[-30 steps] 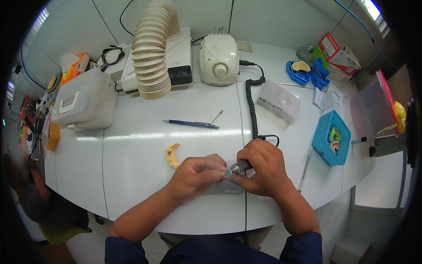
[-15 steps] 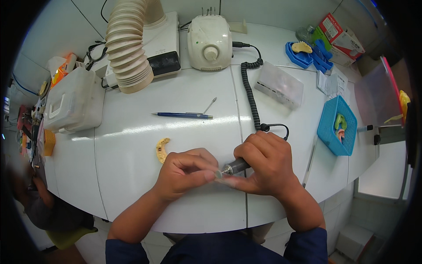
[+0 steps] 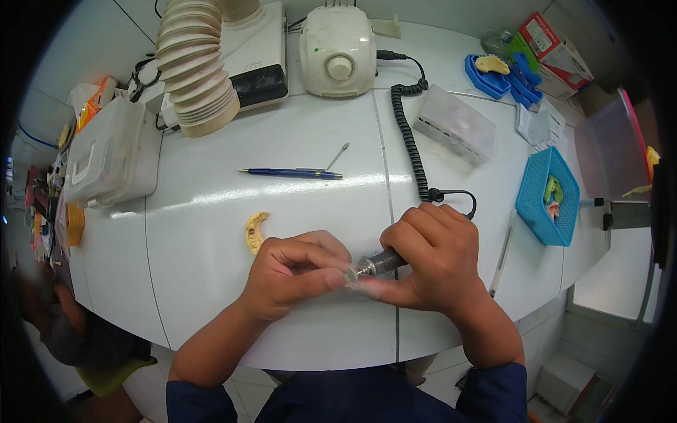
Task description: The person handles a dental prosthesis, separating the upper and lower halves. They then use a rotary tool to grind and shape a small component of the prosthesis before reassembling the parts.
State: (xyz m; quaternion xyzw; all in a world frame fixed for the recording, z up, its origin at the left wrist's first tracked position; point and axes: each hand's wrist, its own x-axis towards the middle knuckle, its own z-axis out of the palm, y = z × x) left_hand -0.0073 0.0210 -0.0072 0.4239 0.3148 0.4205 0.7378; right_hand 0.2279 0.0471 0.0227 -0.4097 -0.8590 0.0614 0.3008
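My right hand is wrapped round a dark rotary handpiece, whose metal nose points left. At its tip a small greenish-grey disc sits against the fingertips of my left hand. Thumb and forefinger of that hand are pinched together there; whatever they hold is too small and hidden to name. My right thumb reaches under the tip towards the left fingers. Just beyond my left hand lies a yellowish curved dental model, partly covered by the hand. A coiled black cord runs from the handpiece to a white control box.
A blue mechanical pencil and a small metal bur lie ahead. A ribbed suction hose hangs at the far left, near a white case. To the right are a clear box and a blue basket.
The view has shifted slightly, so the bench things appear a little higher. My hands keep the same hold, the handpiece tip still at my left fingertips.
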